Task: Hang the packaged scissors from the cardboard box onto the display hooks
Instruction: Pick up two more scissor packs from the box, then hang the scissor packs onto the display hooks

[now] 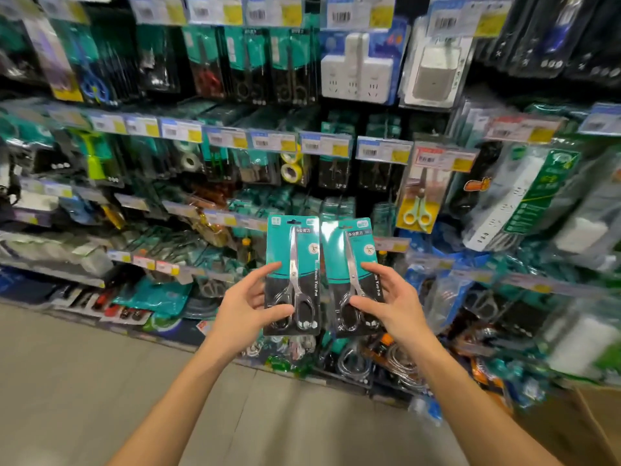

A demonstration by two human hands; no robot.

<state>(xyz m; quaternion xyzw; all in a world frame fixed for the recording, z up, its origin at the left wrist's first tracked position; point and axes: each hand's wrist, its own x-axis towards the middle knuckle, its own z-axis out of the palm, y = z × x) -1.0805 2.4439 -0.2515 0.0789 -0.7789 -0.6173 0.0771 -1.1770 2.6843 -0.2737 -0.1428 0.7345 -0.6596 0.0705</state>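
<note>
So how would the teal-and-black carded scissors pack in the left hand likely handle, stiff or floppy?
The teal-and-black carded scissors pack stands upright from a low pinch by the left hand, so probably fairly stiff. Steel blades suggest bottom-heavy weight. Its glossy blister may be slippery.

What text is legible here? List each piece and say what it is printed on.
"办公剪刀": header of the teal-and-black scissors card in the right hand, at.
"办公剪刀", fainter: the matching card in the left hand, at.
"Sheng You Pin" (uncertain): vertical print on both cards' right edges.
Shelf price tags, barcodes and other packaging: too blurred to read.
</note>
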